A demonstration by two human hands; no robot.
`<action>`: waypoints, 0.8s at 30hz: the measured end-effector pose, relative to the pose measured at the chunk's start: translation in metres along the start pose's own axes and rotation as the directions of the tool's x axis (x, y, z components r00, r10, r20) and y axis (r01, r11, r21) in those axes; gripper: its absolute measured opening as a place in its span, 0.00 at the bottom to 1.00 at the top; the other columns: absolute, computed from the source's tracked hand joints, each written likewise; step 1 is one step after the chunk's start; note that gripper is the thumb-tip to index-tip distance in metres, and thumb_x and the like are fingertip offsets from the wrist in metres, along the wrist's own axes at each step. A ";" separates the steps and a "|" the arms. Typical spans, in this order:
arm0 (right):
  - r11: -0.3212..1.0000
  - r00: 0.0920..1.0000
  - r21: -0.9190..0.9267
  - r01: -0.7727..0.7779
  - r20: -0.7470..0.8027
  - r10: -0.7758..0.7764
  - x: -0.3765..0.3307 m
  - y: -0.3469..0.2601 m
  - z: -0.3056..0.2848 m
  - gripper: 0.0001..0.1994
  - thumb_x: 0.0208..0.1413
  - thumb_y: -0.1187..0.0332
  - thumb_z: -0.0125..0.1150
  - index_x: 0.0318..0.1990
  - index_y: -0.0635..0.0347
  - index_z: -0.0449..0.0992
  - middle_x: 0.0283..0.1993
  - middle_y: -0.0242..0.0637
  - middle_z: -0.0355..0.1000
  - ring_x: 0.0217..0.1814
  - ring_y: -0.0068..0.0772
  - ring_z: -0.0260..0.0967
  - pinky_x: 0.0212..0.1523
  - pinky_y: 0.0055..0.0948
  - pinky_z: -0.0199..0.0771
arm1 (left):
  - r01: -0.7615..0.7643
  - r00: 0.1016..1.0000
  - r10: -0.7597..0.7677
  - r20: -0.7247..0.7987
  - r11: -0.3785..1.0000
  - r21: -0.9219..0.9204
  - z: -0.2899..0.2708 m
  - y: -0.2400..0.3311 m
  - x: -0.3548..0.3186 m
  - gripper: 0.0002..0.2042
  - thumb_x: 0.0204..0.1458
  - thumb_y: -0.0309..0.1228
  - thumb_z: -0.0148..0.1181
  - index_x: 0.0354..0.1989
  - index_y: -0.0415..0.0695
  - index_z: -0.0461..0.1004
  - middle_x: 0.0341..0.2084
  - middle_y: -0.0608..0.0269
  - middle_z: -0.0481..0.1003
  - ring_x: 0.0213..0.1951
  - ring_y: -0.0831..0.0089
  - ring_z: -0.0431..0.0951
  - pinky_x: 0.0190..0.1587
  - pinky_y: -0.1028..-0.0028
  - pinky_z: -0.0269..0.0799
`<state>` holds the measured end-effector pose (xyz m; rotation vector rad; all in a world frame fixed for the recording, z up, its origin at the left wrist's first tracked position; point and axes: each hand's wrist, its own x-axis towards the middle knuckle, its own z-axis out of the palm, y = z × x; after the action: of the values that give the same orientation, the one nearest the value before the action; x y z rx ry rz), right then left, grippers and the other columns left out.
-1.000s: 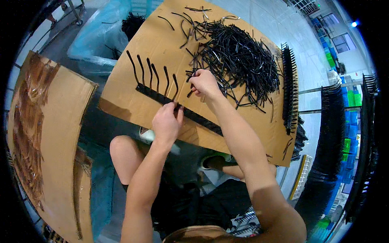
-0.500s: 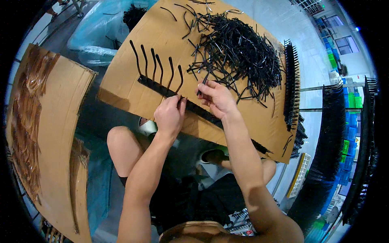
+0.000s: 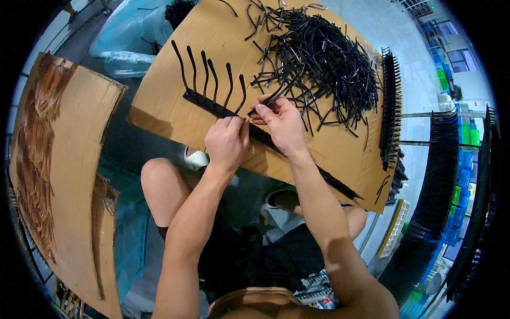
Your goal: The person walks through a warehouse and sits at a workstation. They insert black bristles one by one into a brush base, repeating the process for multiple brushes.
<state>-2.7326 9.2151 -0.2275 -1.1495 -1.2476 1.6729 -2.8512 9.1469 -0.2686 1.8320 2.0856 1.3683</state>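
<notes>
A long black holding strip (image 3: 338, 183) lies slantwise across a cardboard sheet (image 3: 154, 95) in front of me. Several thin black glasses temples (image 3: 215, 77) stand in its left end, their curved tips pointing away. My left hand (image 3: 227, 142) is closed on the strip just right of the last standing temple; its fingertips are partly hidden. Between thumb and fingers of my right hand (image 3: 286, 126) is a loose black glasses temple (image 3: 279, 93), its near end close to the strip beside my left fingers. Beyond that hand spreads a heap of black temples (image 3: 329, 61).
Filled strips (image 3: 389, 106) stand along the cardboard's right edge. Farther right hang long racks of black pieces (image 3: 433, 186). At the left, another cardboard sheet (image 3: 85, 175) carries brown temples (image 3: 34, 170). A clear plastic bag (image 3: 125, 40) lies at the far left. My knees are below the cardboard's near edge.
My right hand has brought the temple left and down toward the strip, close to my left hand. My left hand has shifted slightly right along the strip. The view has moved a little.
</notes>
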 end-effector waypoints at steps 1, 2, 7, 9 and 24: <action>1.000 1.000 -0.016 0.018 0.003 -0.018 -0.002 0.001 0.000 0.12 0.59 0.72 0.58 0.47 0.68 0.70 0.38 0.37 0.74 0.37 0.27 0.75 0.39 0.26 0.78 | 0.001 1.000 -0.001 0.000 1.000 -0.001 0.000 0.001 0.001 0.06 0.48 0.29 0.62 0.26 0.43 0.73 0.22 0.57 0.73 0.27 0.58 0.74 0.30 0.64 0.69; 0.999 0.999 -0.032 0.037 0.005 -0.037 -0.003 0.002 -0.001 0.12 0.59 0.71 0.59 0.46 0.68 0.70 0.38 0.37 0.75 0.38 0.27 0.75 0.39 0.26 0.77 | 0.001 1.000 -0.001 0.001 1.000 -0.001 0.000 0.001 0.001 0.05 0.47 0.29 0.61 0.25 0.43 0.72 0.21 0.57 0.73 0.27 0.58 0.74 0.30 0.64 0.69; 0.951 0.982 -0.250 0.184 0.008 -0.188 -0.008 0.007 0.002 0.08 0.57 0.72 0.59 0.42 0.68 0.73 0.36 0.36 0.76 0.36 0.23 0.73 0.38 0.24 0.74 | -0.011 1.000 0.011 -0.006 1.000 -0.006 0.001 0.002 0.002 0.04 0.45 0.27 0.60 0.24 0.43 0.71 0.21 0.57 0.72 0.26 0.59 0.73 0.30 0.64 0.68; 0.920 0.971 -0.319 0.229 0.010 -0.238 -0.010 0.008 0.002 0.08 0.56 0.73 0.59 0.41 0.67 0.74 0.35 0.37 0.76 0.35 0.23 0.73 0.37 0.24 0.74 | 0.000 1.000 0.000 0.000 1.000 -0.002 0.003 0.001 0.001 0.05 0.45 0.27 0.60 0.24 0.43 0.71 0.21 0.58 0.72 0.27 0.59 0.73 0.30 0.64 0.68; 0.992 1.000 -0.126 0.014 -0.015 -0.016 -0.008 -0.003 -0.017 0.10 0.53 0.71 0.63 0.41 0.67 0.78 0.34 0.36 0.77 0.34 0.21 0.72 0.37 0.21 0.72 | 0.133 0.985 -0.125 0.115 0.989 -0.069 -0.006 0.017 -0.005 0.07 0.47 0.31 0.63 0.31 0.42 0.76 0.27 0.57 0.77 0.32 0.58 0.77 0.36 0.64 0.73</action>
<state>-2.7140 9.2137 -0.2246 -1.2227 -1.3647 1.5904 -2.8403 9.1372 -0.2571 1.6707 2.0287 1.2669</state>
